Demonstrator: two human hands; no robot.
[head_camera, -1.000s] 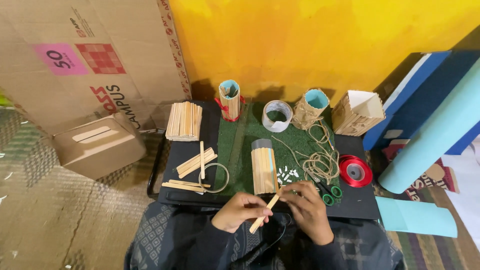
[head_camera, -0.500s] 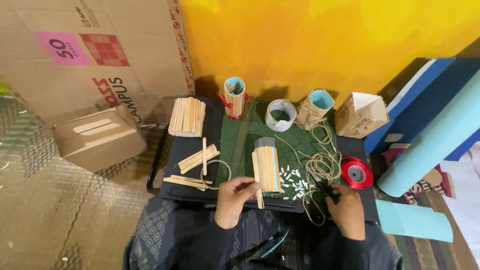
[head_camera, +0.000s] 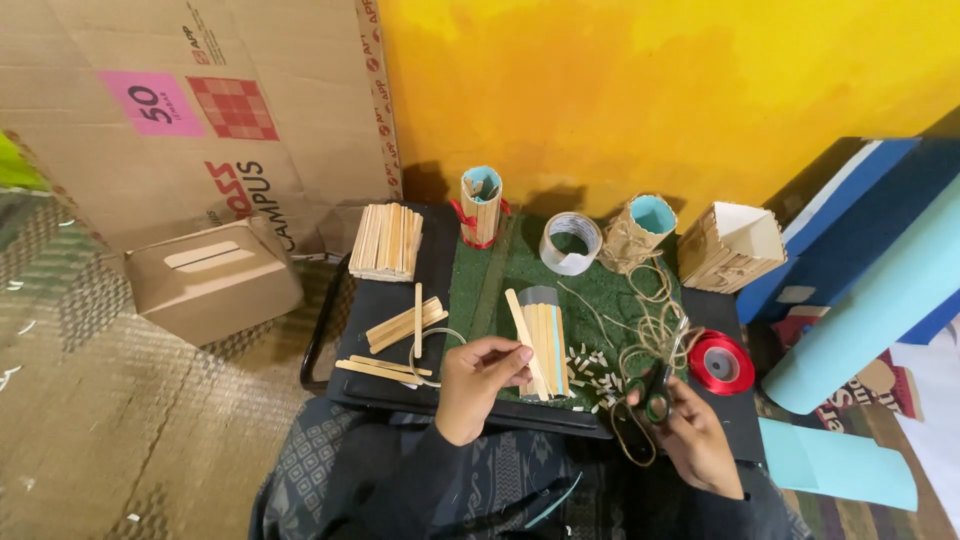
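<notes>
My left hand (head_camera: 478, 385) pinches a wooden craft stick (head_camera: 524, 340) and lays it slanted across a lying tube clad in wooden sticks (head_camera: 545, 340) on the green mat (head_camera: 495, 290). My right hand (head_camera: 693, 440) grips black-handled scissors (head_camera: 655, 390) beside a tangle of jute twine (head_camera: 655, 320). Small cut stick bits (head_camera: 592, 372) lie scattered between the tube and the scissors.
A stack of sticks (head_camera: 387, 240), loose sticks (head_camera: 400, 330), a stick-clad cup with red ribbon (head_camera: 480, 205), a tape roll (head_camera: 570, 243), a twine-wrapped cup (head_camera: 640, 228), a stick box (head_camera: 728, 245) and a red ribbon spool (head_camera: 720, 362) stand around. Cardboard boxes (head_camera: 210, 280) at left, blue rolls (head_camera: 870, 310) at right.
My hands have parted: the left carried the stick onto the clad tube, and the right moved right and took hold of the scissors by the twine.
</notes>
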